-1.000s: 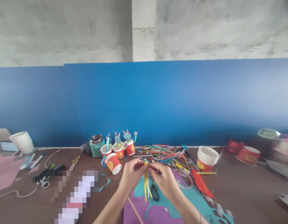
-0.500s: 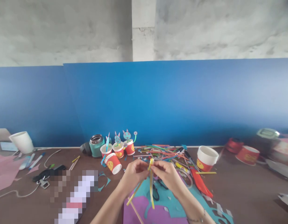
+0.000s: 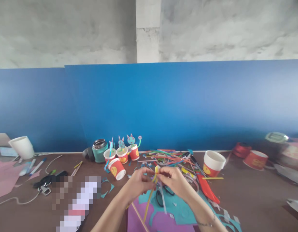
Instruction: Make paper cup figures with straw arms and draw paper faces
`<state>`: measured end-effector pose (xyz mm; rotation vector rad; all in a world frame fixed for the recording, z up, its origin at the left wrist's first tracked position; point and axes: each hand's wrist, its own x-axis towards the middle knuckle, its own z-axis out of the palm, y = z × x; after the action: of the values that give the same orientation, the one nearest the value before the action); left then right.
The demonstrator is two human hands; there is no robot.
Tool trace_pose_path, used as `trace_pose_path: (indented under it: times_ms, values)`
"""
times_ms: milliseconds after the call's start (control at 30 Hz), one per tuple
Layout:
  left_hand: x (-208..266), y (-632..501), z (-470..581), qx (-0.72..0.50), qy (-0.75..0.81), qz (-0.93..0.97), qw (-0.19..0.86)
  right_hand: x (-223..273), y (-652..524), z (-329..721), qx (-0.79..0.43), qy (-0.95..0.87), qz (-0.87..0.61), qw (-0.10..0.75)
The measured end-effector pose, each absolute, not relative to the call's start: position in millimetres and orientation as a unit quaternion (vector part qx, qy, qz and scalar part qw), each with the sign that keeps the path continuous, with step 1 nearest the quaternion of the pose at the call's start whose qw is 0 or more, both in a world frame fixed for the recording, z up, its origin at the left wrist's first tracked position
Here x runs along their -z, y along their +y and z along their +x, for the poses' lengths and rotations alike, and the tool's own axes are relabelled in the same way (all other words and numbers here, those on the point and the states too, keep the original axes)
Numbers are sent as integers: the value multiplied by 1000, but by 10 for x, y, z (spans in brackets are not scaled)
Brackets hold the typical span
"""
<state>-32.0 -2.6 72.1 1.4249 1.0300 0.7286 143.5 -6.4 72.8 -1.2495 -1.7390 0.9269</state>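
Yellow strips (image 3: 148, 205) — likely light, bendy, crease-prone. Left hand (image 3: 139, 183), right hand (image 3: 173, 179) pinched closed on bundled top — best hold there.

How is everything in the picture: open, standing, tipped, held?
Yellow strips: held, hanging down.
Left hand: pinching them.
Right hand: pinching them too.
Teal flask: open, upright.
Three cups with cutouts: upright.
Front red-and-white cup: tipped over.
Bigger cup at right: upright, open.
Far-right red cup: seems upside down.
Black scissors: can't tell, blades hidden.
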Motion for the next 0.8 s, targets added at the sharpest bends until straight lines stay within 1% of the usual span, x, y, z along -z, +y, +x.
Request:
trace_pose_path:
  times_ms: [100,200,267,333,400,433,467,533,567,633,800]
  values:
    - [-703,-24,-363,-270,426,623,598,-746,-94,1494,-413,-702,-482,324]
    - [-654,-39,-350,-240,406,632,615,-744,-126,1516,-470,-699,-462,277]
    - [-624,-40,-328,-237,408,634,612,-732,-130,1509,-478,-699,-460,268]
    - [-617,-19,-333,-248,412,644,595,-718,-114,1499,-459,-700,-467,284]
    - [-634,33,-400,-263,441,670,536,-708,-80,1503,-437,-687,-480,326]
    - [-646,68,-463,-280,481,686,468,-706,-60,1513,-431,-675,-485,351]
    - [-654,108,-542,-285,552,693,366,-705,-40,1527,-428,-661,-489,375]
    - [-647,193,-734,-246,696,657,152,-706,-7,1562,-422,-635,-499,412]
    - [-626,234,-833,-210,748,625,85,-709,5,1579,-419,-625,-503,424]
    - [-552,304,-1003,-163,795,582,55,-720,15,1604,-413,-616,-510,435]
    - [-322,392,-1149,-184,811,550,71,-772,-9,1613,-414,-611,-507,445]
